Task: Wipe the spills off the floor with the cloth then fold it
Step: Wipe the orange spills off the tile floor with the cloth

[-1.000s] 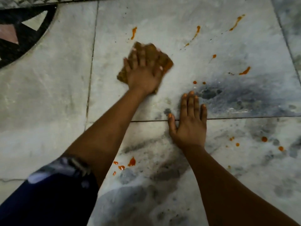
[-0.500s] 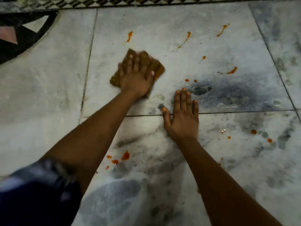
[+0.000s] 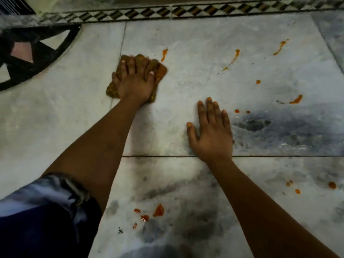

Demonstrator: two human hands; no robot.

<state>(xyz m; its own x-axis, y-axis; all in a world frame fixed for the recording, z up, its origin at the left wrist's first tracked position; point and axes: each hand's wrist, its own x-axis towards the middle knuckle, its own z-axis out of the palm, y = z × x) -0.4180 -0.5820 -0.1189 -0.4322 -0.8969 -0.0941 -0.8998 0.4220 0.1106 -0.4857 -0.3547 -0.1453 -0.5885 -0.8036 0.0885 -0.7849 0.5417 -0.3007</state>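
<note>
Left hand (image 3: pixel 133 84) presses flat on the brown cloth (image 3: pixel 158 70), grip splayed wide – spreads wiping pressure. Right hand (image 3: pixel 212 133) is flat on the marble floor (image 3: pixel 195 53), empty, likely bracing. Orange spills (image 3: pixel 158 210) remain – wiping unfinished.

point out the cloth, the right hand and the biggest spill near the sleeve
cloth (image 3: pixel 160 71): head view, on its bare right edge beside the fingers.
right hand (image 3: pixel 212 135): head view, on the back of the hand, flat on the floor.
biggest spill near the sleeve (image 3: pixel 158 210): head view, middle of the orange blob.
</note>
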